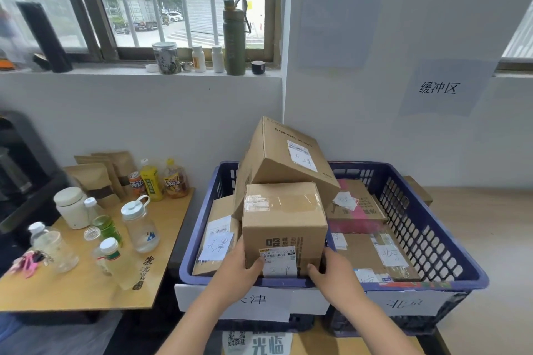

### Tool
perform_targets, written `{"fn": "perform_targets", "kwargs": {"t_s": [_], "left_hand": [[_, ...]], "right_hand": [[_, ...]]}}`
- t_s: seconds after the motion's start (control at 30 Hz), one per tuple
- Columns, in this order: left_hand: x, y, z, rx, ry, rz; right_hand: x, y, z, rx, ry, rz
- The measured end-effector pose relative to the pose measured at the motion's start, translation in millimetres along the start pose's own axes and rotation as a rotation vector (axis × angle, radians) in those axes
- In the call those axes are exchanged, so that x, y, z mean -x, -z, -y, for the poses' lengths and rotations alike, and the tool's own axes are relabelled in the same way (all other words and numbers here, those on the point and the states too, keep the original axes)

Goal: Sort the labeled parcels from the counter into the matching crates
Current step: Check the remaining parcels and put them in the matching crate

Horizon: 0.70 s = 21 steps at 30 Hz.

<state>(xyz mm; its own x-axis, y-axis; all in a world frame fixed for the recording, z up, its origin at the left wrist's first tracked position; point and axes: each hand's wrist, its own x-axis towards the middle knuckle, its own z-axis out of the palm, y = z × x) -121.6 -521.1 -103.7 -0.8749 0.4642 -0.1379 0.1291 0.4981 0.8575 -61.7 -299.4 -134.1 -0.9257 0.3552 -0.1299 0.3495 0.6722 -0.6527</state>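
The parcel (pixel 284 225) sat in the left blue crate (pixel 199 228), its handwritten label matching the crate's sign (pixel 259 301), with the left hand (pixel 240 264) and right hand (pixel 328 269) clasping its lower corners to seat it.

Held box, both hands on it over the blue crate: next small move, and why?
Probably lower it and let go. Both hands grip the small box, tagged 天津, over the crate whose front sign reads 天津; the flat parcel inside bears the same tag.
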Motion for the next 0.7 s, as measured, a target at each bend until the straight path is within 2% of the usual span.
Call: {"fn": "perform_targets", "kwargs": {"t_s": [0.07, 0.17, 0.23, 0.3, 0.33, 0.4, 0.47, 0.6, 0.7], "left_hand": [[8, -1, -8, 0.003, -0.040, -0.102], [25, -5, -44, -0.041, -0.114, -0.430], [39, -12, -87, -0.068, -0.325, -0.579], [46, -32, -127, -0.070, -0.592, -0.614], [45, -47, -143, -0.056, -0.684, -0.570], [36, -83, -171, 0.019, -0.777, -0.385], [19, -125, -196, 0.117, -0.710, -0.129], [-49, -216, -218, 0.200, -0.234, 0.287], [-96, -264, -229, 0.377, 0.103, 0.382]], "right_hand": [[3, 10, 1, -0.020, -0.014, 0.057], [12, 36, -1, -0.064, -0.033, 0.042], [16, 62, -7, -0.098, -0.036, -0.029], [20, 92, -22, -0.164, -0.057, -0.135], [22, 108, -31, -0.193, -0.071, -0.199], [25, 140, -55, -0.250, -0.119, -0.318], [26, 171, -89, -0.318, -0.175, -0.430], [16, 226, -171, -0.382, -0.274, -0.592], [-7, 255, -231, -0.461, -0.342, -0.633]]}}
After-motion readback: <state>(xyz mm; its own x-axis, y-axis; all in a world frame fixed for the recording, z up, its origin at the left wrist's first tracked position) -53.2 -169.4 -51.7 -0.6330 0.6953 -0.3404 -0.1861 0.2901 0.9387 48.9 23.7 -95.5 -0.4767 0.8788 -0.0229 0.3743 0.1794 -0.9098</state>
